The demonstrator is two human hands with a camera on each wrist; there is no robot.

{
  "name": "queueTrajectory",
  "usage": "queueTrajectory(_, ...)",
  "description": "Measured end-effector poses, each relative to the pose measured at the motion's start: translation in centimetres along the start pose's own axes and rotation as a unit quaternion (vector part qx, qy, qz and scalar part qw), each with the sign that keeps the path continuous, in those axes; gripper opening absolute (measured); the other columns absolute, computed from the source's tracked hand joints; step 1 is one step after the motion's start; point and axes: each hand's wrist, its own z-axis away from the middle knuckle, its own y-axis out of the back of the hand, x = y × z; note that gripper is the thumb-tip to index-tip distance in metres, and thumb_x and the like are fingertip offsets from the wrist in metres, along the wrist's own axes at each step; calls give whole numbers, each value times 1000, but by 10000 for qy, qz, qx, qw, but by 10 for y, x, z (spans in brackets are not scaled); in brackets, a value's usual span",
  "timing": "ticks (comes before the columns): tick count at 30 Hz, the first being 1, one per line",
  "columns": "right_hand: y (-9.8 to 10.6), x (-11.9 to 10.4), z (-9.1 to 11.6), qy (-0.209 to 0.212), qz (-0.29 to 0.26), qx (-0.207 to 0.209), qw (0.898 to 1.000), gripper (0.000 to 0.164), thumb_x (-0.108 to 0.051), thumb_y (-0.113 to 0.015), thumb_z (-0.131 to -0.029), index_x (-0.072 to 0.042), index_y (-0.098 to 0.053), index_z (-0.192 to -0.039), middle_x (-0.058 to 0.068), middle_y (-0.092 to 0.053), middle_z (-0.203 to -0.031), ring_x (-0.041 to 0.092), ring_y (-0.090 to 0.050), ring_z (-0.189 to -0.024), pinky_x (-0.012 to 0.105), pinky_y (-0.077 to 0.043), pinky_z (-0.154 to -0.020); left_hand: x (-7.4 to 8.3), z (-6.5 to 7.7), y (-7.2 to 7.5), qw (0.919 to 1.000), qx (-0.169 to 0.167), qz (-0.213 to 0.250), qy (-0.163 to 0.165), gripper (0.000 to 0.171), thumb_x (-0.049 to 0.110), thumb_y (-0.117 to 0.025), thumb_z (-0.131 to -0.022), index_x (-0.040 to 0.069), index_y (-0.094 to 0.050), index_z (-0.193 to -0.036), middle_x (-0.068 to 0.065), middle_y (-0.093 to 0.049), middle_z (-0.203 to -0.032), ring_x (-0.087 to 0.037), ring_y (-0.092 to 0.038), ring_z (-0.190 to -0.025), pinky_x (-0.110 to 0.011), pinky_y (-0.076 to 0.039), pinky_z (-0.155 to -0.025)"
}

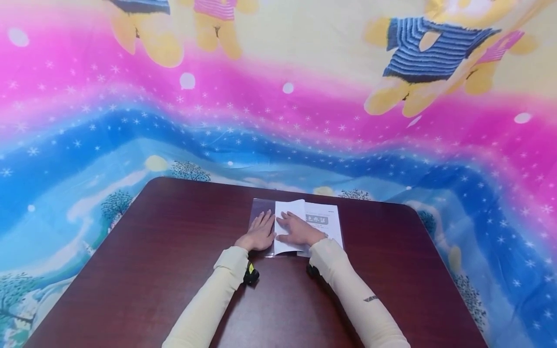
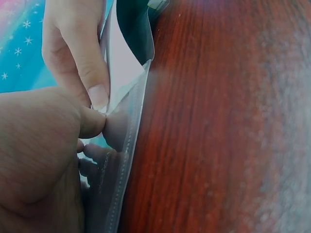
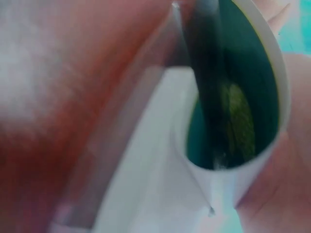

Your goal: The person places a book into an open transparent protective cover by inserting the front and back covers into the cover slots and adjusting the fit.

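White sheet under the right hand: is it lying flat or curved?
Curved: the white sheet bends into a loop in the right wrist view, its green side facing inward.

Head cam: above/behind L hand (image 1: 257, 235) & R hand (image 1: 300, 229), fwd/down, wide; wrist cams: low, v. close, sharing curled sheet (image 1: 289, 208).

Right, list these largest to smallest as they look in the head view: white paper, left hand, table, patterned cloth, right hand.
1. Patterned cloth
2. Table
3. White paper, partly covered
4. Left hand and right hand: they look too alike to rank
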Motion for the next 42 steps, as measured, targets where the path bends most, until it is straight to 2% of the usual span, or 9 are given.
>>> queueTrajectory(4, 5, 0, 0, -36, 122, -307, 9994, 80, -39, -68, -94, 1, -36, -155, 27, -24, -164, 45, -18, -153, 51, -20, -125, 0, 0, 0, 10000, -20, -11, 10, 66, 33, -37, -109, 5, -14, -163, -14, -2, -171, -33, 2, -158, -47, -1, -128)
queueTrajectory(7, 8, -1, 0, -83, 32, -370, 9993, 82, -38, -71, -92, 0, -36, -156, 26, -24, -164, 44, -18, -154, 51, -20, -125, 2, 1, 1, 10000, 11, 61, 10, 65, 31, -37, -109, 4, -15, -163, -15, -3, -171, -33, 2, -158, -48, 0, -128)
queueTrajectory(18, 3, -5, -4, -112, -192, -138, 9997, 82, -32, -78, -89, 0, -40, -154, 27, -28, -162, 45, -22, -152, 52, -23, -124, 3, 4, 0, 9999, 89, 108, 34, 64, 28, -39, -108, 1, -18, -162, -16, -6, -171, -34, 0, -158, -48, -1, -128)
queueTrajectory(26, 1, -8, -1, -91, -329, 14, 9994, 81, -29, -80, -88, 4, -41, -152, 28, -29, -161, 45, -21, -152, 53, -22, -124, 3, 5, 1, 10000, -6, 40, 82, 65, 30, -38, -108, 3, -14, -163, -15, -2, -171, -33, 3, -158, -47, 2, -128)
queueTrajectory(29, -1, -9, 0, -236, -65, 87, 9997, 82, -33, -80, -89, 4, -42, -152, 26, -29, -162, 43, -17, -154, 51, -18, -126, 4, 6, 1, 10000, 39, -1, 50, 64, 30, -37, -108, 2, -16, -162, -16, -4, -171, -35, 1, -158, -48, 0, -128)
queueTrajectory(33, -3, -10, 2, -651, 557, 212, 9961, 86, -50, -78, -86, -3, -46, -152, 22, -25, -165, 42, -9, -156, 58, -6, -126, 6, 7, 2, 9997, -36, -218, 86, 64, 30, -34, -109, 3, -13, -163, -16, -2, -171, -35, 3, -158, -47, 0, -128)
queueTrajectory(36, -3, -9, 2, -841, 707, 203, 9937, 88, -56, -76, -85, -9, -46, -153, 21, -23, -166, 42, -8, -156, 62, -2, -124, 8, 8, 3, 9997, -47, -215, 90, 64, 29, -34, -108, 2, -13, -163, -17, -2, -171, -35, 3, -158, -48, 0, -128)
queueTrajectory(42, 3, -1, 3, -561, 574, -249, 9965, 92, -55, -71, -89, -4, -35, -158, 21, -22, -167, 40, -11, -156, 61, -9, -125, 6, 6, 2, 9997, -54, -219, 106, 64, 29, -35, -108, 2, -15, -163, -17, -4, -171, -35, 1, -158, -48, -1, -128)
